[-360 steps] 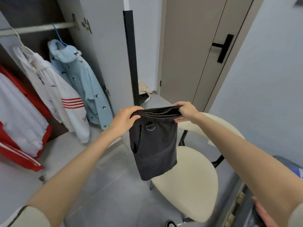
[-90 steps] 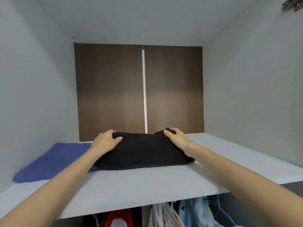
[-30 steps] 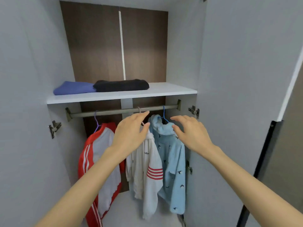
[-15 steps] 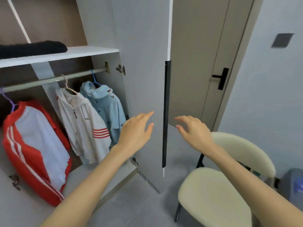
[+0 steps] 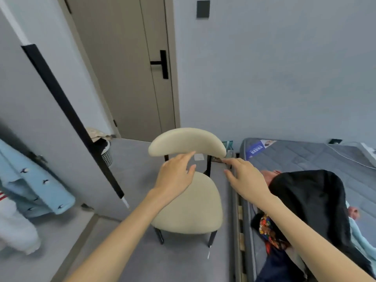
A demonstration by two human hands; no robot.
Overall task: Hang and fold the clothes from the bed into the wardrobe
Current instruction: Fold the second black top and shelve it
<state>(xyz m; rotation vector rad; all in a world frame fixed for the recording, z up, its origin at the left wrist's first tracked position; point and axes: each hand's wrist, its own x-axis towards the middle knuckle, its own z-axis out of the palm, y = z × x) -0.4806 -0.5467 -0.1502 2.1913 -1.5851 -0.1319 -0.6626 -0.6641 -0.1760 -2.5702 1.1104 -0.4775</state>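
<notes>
Both hands are raised in the air and hold nothing. The left hand [image 5: 175,178] hovers over the rear of the chair [image 5: 191,206] seat, fingers straight and slightly spread, the fingertips just under the lower edge of the curved backrest [image 5: 187,142]; the right hand [image 5: 247,180] hovers over the narrow strip between the chair and the bed [image 5: 301,157], palm down, fingers likewise straight and a little apart.

The clothes lie in a heap on the near part of the bed, close to its left edge: a black garment [image 5: 311,198] on top; a bright patterned cloth [image 5: 266,231] under it at the mattress edge; a dark blue piece [image 5: 274,267] nearer the camera; a pale blue one [image 5: 362,239] to the right. The far part of the mattress shows its quilted grey surface.

The chair stands on the grey floor [image 5: 134,159] just beside the bed frame, its seat edge close to the wooden slats; to its left, open floor runs up to the wardrobe door [image 5: 36,110], which stands open with a black strip [image 5: 69,115] along its free edge; a basket [image 5: 104,151] sits behind that edge. At far left hang a light blue jacket [image 5: 30,186] and a white garment [image 5: 14,226]; the room door [image 5: 122,68] behind is closed.
</notes>
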